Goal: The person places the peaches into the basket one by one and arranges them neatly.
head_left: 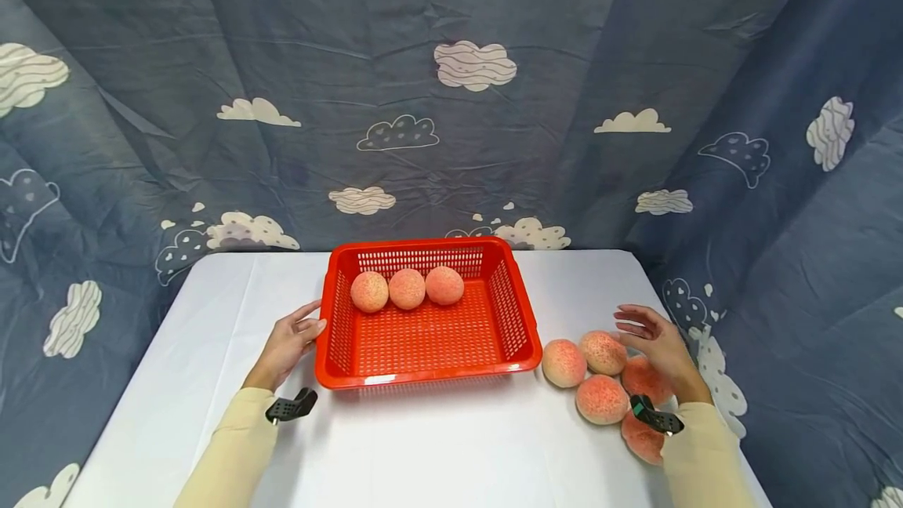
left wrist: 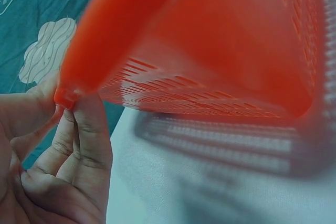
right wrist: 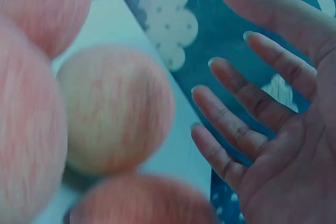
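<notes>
A red plastic basket (head_left: 423,376) sits on the table with three peaches in a row along its back: a left peach (head_left: 370,292), a middle peach (head_left: 407,289) and a right one (head_left: 444,285). At its left side, my left hand (head_left: 288,343) pinches the rim (left wrist: 89,51) between thumb and fingers, as the left wrist view shows. My right hand (head_left: 659,347) hovers over a group of several peaches (head_left: 602,399) right of the basket. Its fingers are spread and loosely bent, holding nothing. A pinkish peach (right wrist: 115,109) lies beside that hand in the right wrist view.
White cloth covers the table (head_left: 423,453). Dark blue curtains (head_left: 395,85) with cloud prints hang behind it and along both sides. One peach (head_left: 563,363) of the loose group lies close to the basket's front right corner.
</notes>
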`<state>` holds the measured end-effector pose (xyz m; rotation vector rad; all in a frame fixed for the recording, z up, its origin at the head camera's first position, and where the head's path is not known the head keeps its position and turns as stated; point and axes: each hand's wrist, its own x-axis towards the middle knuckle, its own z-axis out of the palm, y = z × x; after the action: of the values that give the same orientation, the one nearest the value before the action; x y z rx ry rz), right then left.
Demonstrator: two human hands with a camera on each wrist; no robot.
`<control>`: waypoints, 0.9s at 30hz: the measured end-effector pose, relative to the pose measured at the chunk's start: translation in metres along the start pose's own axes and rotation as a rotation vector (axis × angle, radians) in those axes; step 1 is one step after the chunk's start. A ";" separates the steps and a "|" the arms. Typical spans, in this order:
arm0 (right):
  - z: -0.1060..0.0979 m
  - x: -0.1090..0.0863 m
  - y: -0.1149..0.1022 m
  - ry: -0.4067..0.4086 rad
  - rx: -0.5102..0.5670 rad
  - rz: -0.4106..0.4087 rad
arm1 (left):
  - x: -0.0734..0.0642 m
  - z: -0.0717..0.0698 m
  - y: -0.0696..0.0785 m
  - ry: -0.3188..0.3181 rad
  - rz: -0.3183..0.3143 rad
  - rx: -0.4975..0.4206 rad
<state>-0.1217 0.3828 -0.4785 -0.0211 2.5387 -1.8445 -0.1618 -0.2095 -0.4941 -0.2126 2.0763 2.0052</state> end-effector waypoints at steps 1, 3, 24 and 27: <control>-0.002 -0.003 0.003 0.012 -0.003 -0.001 | 0.000 0.000 0.000 0.003 0.001 0.008; -0.007 -0.008 0.010 0.039 -0.020 0.013 | 0.000 0.000 0.000 0.005 0.005 0.023; -0.022 -0.031 0.039 -0.070 -0.151 0.451 | -0.002 0.001 0.001 0.020 -0.002 0.014; -0.024 -0.034 0.038 -0.085 -0.167 0.473 | -0.002 0.002 0.000 0.012 0.000 0.005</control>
<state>-0.0886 0.4179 -0.5077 0.4482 2.3638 -1.4219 -0.1599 -0.2081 -0.4939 -0.2245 2.0885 2.0033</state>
